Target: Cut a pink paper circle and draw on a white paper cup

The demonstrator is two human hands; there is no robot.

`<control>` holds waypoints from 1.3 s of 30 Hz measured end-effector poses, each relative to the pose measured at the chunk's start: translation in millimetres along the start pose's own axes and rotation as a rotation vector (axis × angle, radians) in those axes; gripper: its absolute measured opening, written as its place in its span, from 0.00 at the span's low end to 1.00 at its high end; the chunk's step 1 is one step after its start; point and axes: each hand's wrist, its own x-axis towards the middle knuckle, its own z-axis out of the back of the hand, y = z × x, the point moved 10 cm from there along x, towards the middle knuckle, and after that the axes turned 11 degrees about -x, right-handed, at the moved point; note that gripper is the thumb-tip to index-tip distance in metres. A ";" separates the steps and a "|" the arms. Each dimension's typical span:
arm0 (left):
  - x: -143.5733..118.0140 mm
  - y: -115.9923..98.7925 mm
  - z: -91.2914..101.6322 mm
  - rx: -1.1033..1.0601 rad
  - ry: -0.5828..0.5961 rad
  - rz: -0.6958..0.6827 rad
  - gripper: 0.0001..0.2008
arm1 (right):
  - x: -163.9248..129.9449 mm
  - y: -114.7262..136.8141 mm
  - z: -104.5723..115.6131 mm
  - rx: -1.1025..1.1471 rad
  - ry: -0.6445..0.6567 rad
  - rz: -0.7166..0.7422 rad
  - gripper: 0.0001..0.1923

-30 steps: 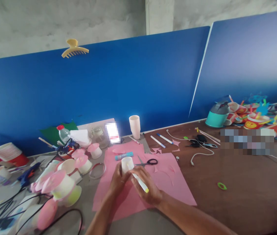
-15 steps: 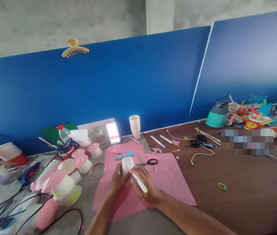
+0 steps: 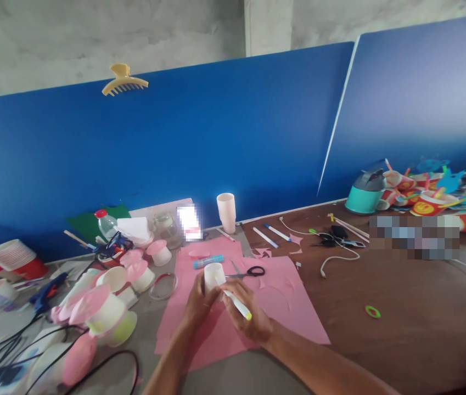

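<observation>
The small, plain white cup, paper by the look of it, (image 3: 213,274) is held above the pink paper sheets (image 3: 208,351) spread on the counter (image 3: 414,345); its side is smooth and pale, with a faint yellowish mark near the pen, though the fingers hide its lower part. From here I can see the left hand (image 3: 200,302) curled around it, gripping, while the right hand (image 3: 253,315) is closed on a slim white marker with a yellow end (image 3: 237,305), pointed at the cup. Just beyond lie a light-blue cylindrical glue stick (image 3: 208,261) and black-handled metal scissors (image 3: 256,271). Farther back, a tall stack of white cups (image 3: 226,213) stands near the blue partition panel (image 3: 216,120).
</observation>
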 end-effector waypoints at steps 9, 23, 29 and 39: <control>0.0 -0.6 -1.4 0.010 0.010 0.009 0.26 | -5.4 -16.9 -1.3 0.015 -0.047 -0.088 0.09; 1.4 3.0 -1.7 -0.031 0.022 -0.002 0.26 | -8.9 -23.9 -4.4 0.060 -0.031 -0.127 0.09; 0.6 2.3 -1.6 -0.024 0.020 -0.008 0.26 | -8.6 -21.6 -3.9 0.065 -0.035 -0.098 0.10; 0.1 0.0 -2.7 0.009 0.028 -0.016 0.27 | -6.8 -10.5 -4.5 0.069 -0.005 -0.034 0.12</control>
